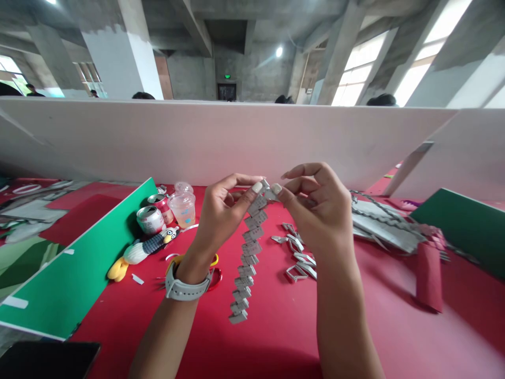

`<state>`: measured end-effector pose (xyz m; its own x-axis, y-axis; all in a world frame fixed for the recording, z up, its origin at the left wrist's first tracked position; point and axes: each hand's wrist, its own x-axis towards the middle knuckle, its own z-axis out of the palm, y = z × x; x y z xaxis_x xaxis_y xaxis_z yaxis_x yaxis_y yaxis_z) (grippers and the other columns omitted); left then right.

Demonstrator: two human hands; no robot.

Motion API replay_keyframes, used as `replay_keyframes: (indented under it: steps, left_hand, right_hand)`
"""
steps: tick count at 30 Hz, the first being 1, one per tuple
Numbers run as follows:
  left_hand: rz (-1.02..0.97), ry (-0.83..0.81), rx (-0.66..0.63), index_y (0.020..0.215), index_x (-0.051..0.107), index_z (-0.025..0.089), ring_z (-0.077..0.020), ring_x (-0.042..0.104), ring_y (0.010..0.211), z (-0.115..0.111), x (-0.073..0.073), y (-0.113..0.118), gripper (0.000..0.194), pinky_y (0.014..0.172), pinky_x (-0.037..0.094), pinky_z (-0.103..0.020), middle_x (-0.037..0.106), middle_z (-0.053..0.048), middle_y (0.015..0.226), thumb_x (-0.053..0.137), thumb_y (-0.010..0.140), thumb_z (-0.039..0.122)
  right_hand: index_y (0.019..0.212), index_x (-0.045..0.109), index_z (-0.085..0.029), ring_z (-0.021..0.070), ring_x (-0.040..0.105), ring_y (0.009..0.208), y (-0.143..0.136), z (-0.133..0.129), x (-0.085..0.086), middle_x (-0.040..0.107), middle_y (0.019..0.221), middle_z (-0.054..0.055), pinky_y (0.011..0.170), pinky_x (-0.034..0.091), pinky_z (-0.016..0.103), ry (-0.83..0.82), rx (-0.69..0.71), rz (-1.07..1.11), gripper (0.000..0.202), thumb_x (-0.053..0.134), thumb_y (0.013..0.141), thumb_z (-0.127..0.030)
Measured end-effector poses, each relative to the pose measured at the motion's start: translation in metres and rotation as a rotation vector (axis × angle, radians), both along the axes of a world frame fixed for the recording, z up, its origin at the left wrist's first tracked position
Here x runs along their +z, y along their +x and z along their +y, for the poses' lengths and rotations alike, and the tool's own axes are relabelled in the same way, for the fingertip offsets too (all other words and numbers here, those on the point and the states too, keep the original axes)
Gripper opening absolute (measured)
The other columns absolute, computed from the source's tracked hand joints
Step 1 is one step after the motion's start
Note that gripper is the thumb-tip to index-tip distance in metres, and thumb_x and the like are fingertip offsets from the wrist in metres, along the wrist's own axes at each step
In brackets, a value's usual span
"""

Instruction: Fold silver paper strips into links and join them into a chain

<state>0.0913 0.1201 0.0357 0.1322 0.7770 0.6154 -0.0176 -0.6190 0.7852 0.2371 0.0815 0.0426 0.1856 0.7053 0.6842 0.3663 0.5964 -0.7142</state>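
The folded-paper chain (248,252) is hanging with its long axis dropping toward the red worktop (355,326), its top link being pinched between left hand (224,210) and right hand (315,205) alike.

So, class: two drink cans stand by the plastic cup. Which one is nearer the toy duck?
The silver can, in front, right beside the duck; the red can stands behind it, next to the cup.
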Motion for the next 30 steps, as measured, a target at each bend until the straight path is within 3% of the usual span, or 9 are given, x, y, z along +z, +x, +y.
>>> replay_keyframes:
  steps: [8,18,26,30]
  left_hand:
    - [0.02,0.128,0.009,0.09,0.074,0.02,-0.0097,0.067,0.068,0.001,-0.003,0.001,0.012,0.05,0.05,-0.016,0.074,-0.005,0.099,0.07,0.083,0.028]
    - [-0.059,0.166,-0.039,0.087,0.076,0.019,-0.0081,0.064,0.062,0.001,-0.004,0.002,0.014,0.054,0.055,-0.017,0.065,0.0,0.078,0.076,0.077,0.029]
    - [0.045,0.201,0.086,0.094,0.076,0.02,-0.0105,0.067,0.067,-0.007,0.0,0.0,0.015,0.055,0.057,-0.018,0.07,-0.004,0.086,0.072,0.082,0.027]
    - [0.089,0.234,0.067,0.094,0.075,0.019,-0.011,0.067,0.069,-0.004,0.0,-0.003,0.014,0.055,0.056,-0.017,0.071,-0.005,0.088,0.071,0.082,0.026]
  right_hand:
    - [0.092,0.053,-0.023,0.0088,0.051,0.059,0.009,0.001,0.0,0.056,0.066,-0.005,0.056,0.043,0.023,0.001,-0.035,-0.119,0.019,0.056,0.078,-0.01]
    - [0.088,0.048,-0.023,0.0093,0.056,0.063,-0.002,-0.003,-0.001,0.058,0.071,-0.004,0.055,0.047,0.022,0.126,-0.13,-0.066,0.016,0.055,0.081,-0.011]
    - [0.094,0.058,-0.02,0.0096,0.058,0.064,0.008,-0.007,0.005,0.062,0.073,-0.002,0.058,0.047,0.024,-0.039,0.024,-0.07,0.014,0.061,0.08,-0.015]
    - [0.098,0.057,-0.019,0.0096,0.058,0.062,0.009,-0.009,0.006,0.062,0.074,-0.001,0.055,0.045,0.024,-0.109,0.111,-0.03,0.02,0.062,0.08,-0.016]
